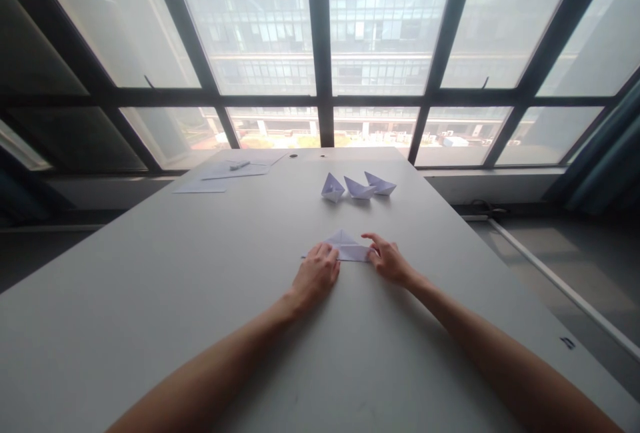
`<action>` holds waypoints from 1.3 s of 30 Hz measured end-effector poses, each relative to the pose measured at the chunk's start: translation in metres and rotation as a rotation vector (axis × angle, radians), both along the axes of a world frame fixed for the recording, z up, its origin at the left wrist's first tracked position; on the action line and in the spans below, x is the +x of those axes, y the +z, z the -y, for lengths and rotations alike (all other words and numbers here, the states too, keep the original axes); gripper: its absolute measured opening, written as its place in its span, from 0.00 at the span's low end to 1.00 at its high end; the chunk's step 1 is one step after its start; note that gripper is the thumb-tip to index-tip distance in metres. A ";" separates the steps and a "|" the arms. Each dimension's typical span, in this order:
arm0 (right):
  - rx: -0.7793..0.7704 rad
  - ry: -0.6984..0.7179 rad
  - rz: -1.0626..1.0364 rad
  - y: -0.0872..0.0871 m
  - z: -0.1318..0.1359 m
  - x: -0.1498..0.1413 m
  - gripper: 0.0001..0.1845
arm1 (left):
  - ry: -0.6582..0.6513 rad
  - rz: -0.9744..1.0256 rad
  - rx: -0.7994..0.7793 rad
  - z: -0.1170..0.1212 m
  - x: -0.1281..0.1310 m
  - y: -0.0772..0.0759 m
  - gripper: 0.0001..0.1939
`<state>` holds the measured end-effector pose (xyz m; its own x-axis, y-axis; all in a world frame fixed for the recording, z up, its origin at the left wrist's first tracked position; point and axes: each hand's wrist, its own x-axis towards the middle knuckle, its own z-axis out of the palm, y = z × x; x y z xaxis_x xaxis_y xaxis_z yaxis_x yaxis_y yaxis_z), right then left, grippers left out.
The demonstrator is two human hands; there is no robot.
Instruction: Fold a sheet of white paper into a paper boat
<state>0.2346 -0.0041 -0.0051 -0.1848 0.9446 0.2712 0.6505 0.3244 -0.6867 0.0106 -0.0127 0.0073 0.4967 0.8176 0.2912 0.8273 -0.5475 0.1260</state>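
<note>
A folded white paper (346,247), triangular on top with a flat strip below, lies on the grey table (200,300) in front of me. My left hand (316,274) rests on its left end with the fingers curled down onto the strip. My right hand (387,259) presses its right end, index finger stretched over the paper's corner. Three finished paper boats (358,186) stand in a row farther back on the table.
Loose white sheets (220,176) with a small pen-like object (239,165) lie at the table's far left. Large windows with dark frames (320,96) rise behind the table's far edge. The floor drops away to the right of the table.
</note>
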 end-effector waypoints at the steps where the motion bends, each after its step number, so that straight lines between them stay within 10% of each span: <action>1: 0.000 0.005 0.002 0.001 0.001 0.000 0.25 | -0.001 0.003 -0.003 0.000 0.000 0.000 0.07; 24: 0.256 -0.227 0.256 -0.009 0.005 0.004 0.05 | 0.046 0.008 -0.015 0.000 -0.001 -0.001 0.10; 39: 0.038 -0.298 0.240 -0.016 0.006 -0.005 0.07 | 0.035 0.015 -0.010 0.000 -0.001 -0.001 0.11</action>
